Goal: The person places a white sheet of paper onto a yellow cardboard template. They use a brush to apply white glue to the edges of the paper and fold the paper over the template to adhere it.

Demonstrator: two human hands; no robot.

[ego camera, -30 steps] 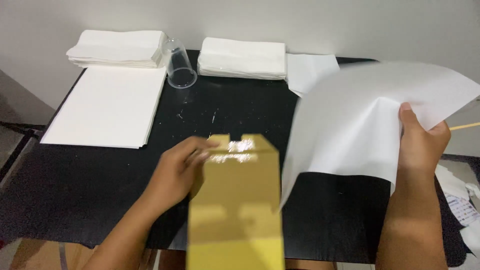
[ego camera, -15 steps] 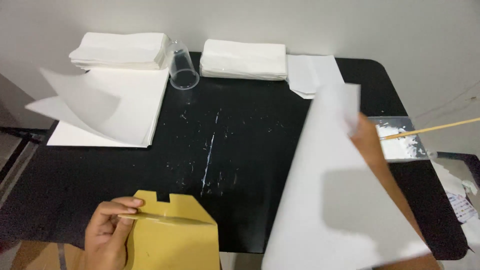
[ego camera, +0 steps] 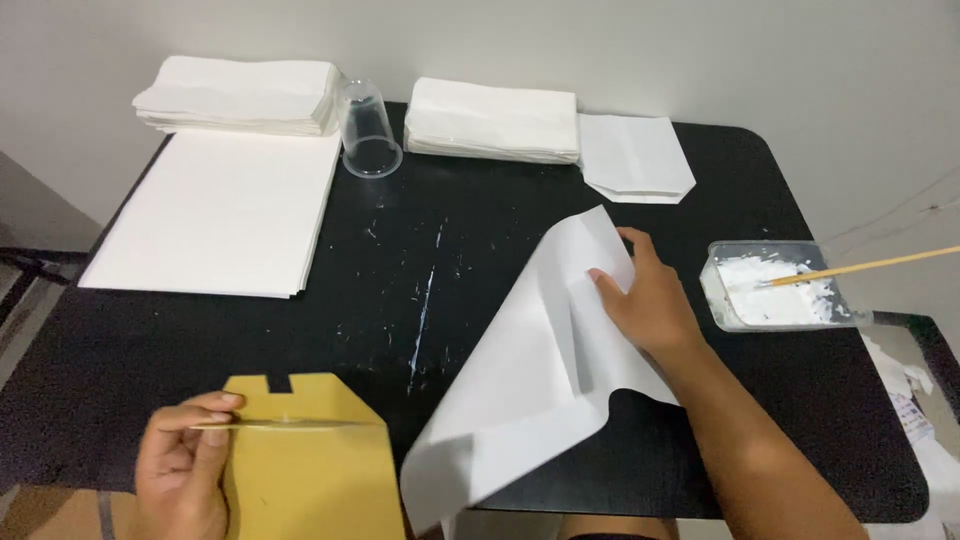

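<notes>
Head view: black table (ego camera: 250, 330) seen from above.
Right hand (ego camera: 648, 300): flat, fingers spread, pressing down on the sheet (ego camera: 530, 370); nothing clenched.
Sheet: white, curled, under the right palm at its upper edge, its lower corner hanging past the table's near edge.
Left hand (ego camera: 185, 465): pinching the template (ego camera: 300, 450) by its left edge, thumb on top.
Template: yellow card, notched, at the near edge, perhaps lifted slightly.
Tub (ego camera: 770, 287): white paste, stick (ego camera: 860, 268) resting in it, right of the sheet.
Cup (ego camera: 368, 130): clear, upturned, between two paper stacks (ego camera: 490, 120).
</notes>
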